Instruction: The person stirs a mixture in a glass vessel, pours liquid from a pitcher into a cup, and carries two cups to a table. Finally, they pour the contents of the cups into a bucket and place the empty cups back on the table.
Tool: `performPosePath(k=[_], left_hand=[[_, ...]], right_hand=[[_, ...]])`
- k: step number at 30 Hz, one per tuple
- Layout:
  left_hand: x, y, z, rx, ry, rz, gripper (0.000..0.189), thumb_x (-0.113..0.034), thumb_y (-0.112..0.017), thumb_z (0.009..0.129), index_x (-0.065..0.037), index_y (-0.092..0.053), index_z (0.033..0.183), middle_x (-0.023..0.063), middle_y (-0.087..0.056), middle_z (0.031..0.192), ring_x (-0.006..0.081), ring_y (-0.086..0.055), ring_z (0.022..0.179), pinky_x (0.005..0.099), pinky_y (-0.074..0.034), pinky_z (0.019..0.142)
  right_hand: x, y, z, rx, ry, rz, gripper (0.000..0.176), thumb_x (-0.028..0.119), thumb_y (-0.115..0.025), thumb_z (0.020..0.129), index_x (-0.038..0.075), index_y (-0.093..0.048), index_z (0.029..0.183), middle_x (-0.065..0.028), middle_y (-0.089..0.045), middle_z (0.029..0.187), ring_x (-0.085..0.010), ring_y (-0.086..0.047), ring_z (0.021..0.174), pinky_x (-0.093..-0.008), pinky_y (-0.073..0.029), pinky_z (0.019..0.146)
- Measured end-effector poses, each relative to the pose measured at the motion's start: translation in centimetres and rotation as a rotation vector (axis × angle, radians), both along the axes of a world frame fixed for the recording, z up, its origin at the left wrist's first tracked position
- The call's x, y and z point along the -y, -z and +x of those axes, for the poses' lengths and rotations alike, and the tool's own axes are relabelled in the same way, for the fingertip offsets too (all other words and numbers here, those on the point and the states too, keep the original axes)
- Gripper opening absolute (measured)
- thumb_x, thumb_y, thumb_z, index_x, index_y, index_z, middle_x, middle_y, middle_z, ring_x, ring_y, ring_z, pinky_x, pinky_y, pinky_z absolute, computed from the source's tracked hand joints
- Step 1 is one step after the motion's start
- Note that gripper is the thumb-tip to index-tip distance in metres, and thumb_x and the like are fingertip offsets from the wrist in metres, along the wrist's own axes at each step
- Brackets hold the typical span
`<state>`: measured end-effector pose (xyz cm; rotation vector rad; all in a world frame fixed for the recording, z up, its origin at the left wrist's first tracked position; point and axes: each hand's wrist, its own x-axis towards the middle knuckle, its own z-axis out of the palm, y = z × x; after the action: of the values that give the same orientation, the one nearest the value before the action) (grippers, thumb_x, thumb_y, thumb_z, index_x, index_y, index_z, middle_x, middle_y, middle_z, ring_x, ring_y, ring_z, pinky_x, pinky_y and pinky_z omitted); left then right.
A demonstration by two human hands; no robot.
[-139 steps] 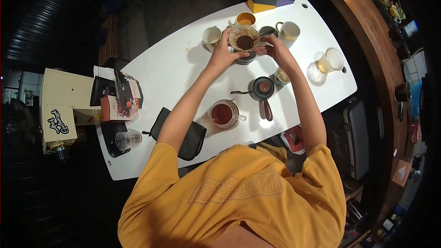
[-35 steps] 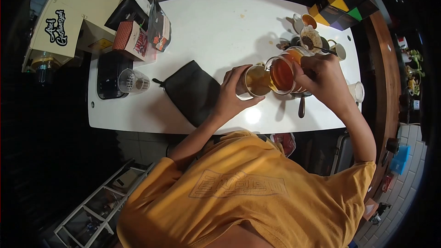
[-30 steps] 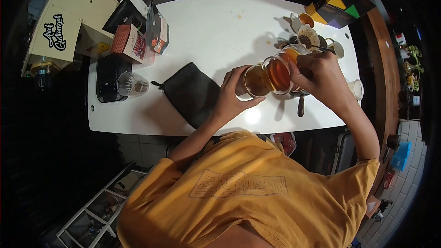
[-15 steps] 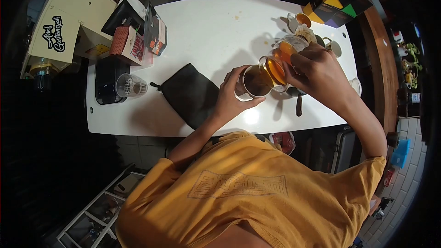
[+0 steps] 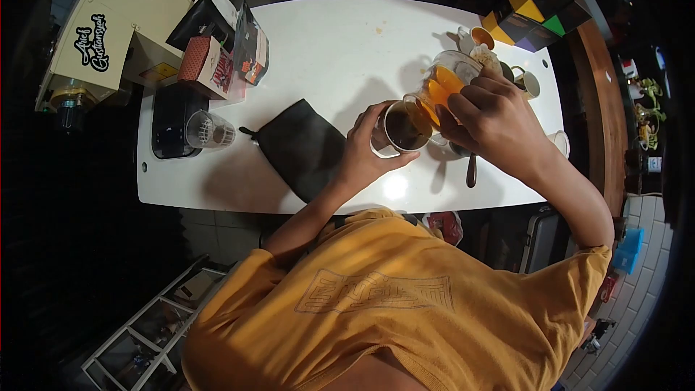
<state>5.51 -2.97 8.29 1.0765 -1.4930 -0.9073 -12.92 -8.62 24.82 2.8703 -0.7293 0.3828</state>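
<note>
My left hand (image 5: 364, 153) is wrapped around a cup (image 5: 405, 130) with dark coffee in it. My right hand (image 5: 489, 112) grips a glass coffee server (image 5: 443, 81), tipped to the left with its mouth over the cup's rim. Amber-looking coffee lies along the server's lower side. The server's handle is hidden behind my right fingers. Below the server, a dark handle (image 5: 472, 171) sticks out toward me; the thing it belongs to is mostly covered. Left of my left forearm, a black cloth (image 5: 298, 148) lies flat on the white table (image 5: 318, 36).
At the left stand a cream grinder (image 5: 119, 22), coffee bags (image 5: 251, 47), a red box (image 5: 206, 65) and a clear cup (image 5: 210, 130). Beyond my right hand are a cup of amber liquid (image 5: 481, 38), a mug (image 5: 530, 85) and a colourful box (image 5: 532, 14).
The server has tipped further over the cup, and the coffee inside the cup stands higher and looks darker. My left hand has stayed almost in place.
</note>
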Motion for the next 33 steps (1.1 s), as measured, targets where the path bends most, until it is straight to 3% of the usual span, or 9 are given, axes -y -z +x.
performPosePath(k=[3,6,10,12,33], left_hand=[[0.1,0.2,0.2,0.019,-0.005,-0.016,0.078,-0.021,-0.090,0.064,0.000,-0.048,0.127,0.0129,-0.063,0.112,0.0191,-0.064,0.102,0.0325,-0.052,0.088],[0.1,-0.1,0.3,0.010,-0.002,0.004,0.078,-0.020,-0.090,0.064,0.001,-0.049,0.126,0.0124,-0.064,0.110,0.0186,-0.064,0.101,0.0324,-0.052,0.088],[0.1,-0.1,0.4,0.017,-0.016,-0.003,0.077,-0.020,-0.090,0.063,0.001,-0.049,0.125,0.0120,-0.063,0.109,0.0186,-0.064,0.100,0.0328,-0.052,0.088],[0.1,-0.3,0.3,-0.020,-0.011,-0.019,0.072,-0.019,-0.088,0.066,-0.002,-0.050,0.124,0.0156,-0.060,0.114,0.0261,-0.062,0.106,0.0361,-0.051,0.088],[0.1,-0.6,0.4,-0.051,-0.034,-0.027,0.077,-0.018,-0.090,0.063,-0.002,-0.049,0.126,0.0134,-0.060,0.116,0.0221,-0.063,0.106,0.0332,-0.053,0.088]], right_hand=[[-0.1,-0.4,0.2,-0.019,-0.055,-0.019,0.016,0.009,-0.073,0.079,0.003,-0.060,0.072,-0.0057,-0.059,0.064,-0.0201,-0.059,0.060,-0.0333,-0.053,0.069],[-0.3,-0.4,0.5,-0.017,-0.072,-0.059,0.016,0.008,-0.073,0.079,0.003,-0.060,0.072,-0.0052,-0.057,0.063,-0.0197,-0.059,0.061,-0.0340,-0.053,0.068],[-0.6,-0.5,0.6,-0.020,-0.074,-0.091,0.017,0.009,-0.074,0.079,0.003,-0.060,0.071,-0.0052,-0.056,0.062,-0.0195,-0.058,0.061,-0.0341,-0.052,0.068],[-0.7,-0.6,0.6,-0.032,-0.087,-0.133,0.019,0.009,-0.074,0.079,0.003,-0.059,0.070,-0.0050,-0.054,0.061,-0.0192,-0.058,0.061,-0.0339,-0.051,0.068],[-1.5,-1.2,0.8,-0.037,-0.213,-0.329,0.009,0.007,-0.069,0.072,0.003,-0.062,0.075,-0.0022,-0.044,0.062,-0.0184,-0.051,0.062,-0.0329,-0.047,0.069]])
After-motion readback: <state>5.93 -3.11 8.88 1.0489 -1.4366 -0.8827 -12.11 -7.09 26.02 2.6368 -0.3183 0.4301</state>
